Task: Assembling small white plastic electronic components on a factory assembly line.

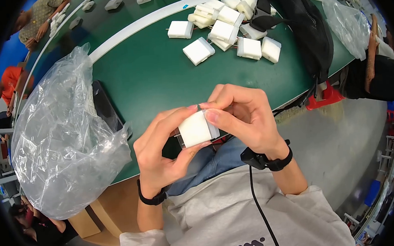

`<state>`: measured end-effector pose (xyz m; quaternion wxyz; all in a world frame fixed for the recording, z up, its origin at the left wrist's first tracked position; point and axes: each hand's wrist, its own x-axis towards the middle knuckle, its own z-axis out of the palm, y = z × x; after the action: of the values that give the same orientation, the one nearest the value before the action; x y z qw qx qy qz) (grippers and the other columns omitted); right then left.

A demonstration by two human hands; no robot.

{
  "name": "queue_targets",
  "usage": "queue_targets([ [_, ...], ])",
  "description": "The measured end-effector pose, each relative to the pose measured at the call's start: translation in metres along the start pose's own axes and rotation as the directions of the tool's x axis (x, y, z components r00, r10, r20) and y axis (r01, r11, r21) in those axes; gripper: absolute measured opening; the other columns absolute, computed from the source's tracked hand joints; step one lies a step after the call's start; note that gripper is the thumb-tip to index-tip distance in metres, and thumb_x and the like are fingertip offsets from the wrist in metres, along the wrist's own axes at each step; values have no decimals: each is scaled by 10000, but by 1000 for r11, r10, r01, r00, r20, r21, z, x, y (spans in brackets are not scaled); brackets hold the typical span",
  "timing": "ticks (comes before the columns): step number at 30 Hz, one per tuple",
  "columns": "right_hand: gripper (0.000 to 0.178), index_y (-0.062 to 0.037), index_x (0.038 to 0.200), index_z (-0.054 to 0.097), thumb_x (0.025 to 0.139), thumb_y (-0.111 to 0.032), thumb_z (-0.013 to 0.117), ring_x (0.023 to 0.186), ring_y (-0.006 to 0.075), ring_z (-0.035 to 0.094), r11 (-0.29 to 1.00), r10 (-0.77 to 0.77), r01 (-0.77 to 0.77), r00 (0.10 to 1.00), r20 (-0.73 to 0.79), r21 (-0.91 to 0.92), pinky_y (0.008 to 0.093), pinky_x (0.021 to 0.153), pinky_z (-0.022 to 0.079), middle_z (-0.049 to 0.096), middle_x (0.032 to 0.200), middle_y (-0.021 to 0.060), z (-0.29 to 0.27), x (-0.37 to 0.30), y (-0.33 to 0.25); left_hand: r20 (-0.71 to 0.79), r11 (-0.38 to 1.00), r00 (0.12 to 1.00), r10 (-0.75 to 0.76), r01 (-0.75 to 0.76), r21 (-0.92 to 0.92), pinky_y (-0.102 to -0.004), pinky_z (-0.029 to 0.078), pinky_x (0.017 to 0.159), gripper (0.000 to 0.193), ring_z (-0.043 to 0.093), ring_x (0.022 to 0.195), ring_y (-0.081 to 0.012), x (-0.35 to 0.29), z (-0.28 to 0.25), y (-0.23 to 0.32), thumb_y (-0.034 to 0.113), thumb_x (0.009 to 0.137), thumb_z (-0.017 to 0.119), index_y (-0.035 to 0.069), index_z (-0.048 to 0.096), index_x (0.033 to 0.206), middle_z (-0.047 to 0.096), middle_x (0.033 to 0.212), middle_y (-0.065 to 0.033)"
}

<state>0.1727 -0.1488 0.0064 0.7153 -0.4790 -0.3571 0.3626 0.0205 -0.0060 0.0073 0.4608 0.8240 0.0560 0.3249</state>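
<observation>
A white charger-like block (pixel 194 130) with a pale grey end and thin metal pins is held over my lap, just off the table's near edge. Clear plastic shows along its pin side. My left hand (pixel 159 151) grips it from the left, fingers over the top edge and thumb beneath. On the grey end, my right hand (pixel 246 115) pinches the upper corner between thumb and fingers. Similar white blocks (pixel 198 51) lie in a loose heap at the far side of the green table (pixel 144 76), several with pins showing.
A large clear plastic bag (pixel 67 144) bulges over the table's left side, beside a dark flat object (pixel 107 106). At right lie a black bag (pixel 306 30) and another clear bag (pixel 346 23). A red stool (pixel 325 97) and cardboard box (pixel 116 209) stand below. Other people sit nearby.
</observation>
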Motion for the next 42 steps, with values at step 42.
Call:
queue_targets([
  [42, 378, 17, 1242, 693, 912, -78, 851, 991, 153, 704, 984, 166, -154, 973, 163, -85, 297, 825, 610, 723, 1145, 109, 0, 9, -11, -43, 986, 986, -163, 161, -38, -321, 599, 759, 452, 787, 851, -256, -6, -10, 3, 213, 846, 898, -20, 683, 1168, 796, 993, -150],
])
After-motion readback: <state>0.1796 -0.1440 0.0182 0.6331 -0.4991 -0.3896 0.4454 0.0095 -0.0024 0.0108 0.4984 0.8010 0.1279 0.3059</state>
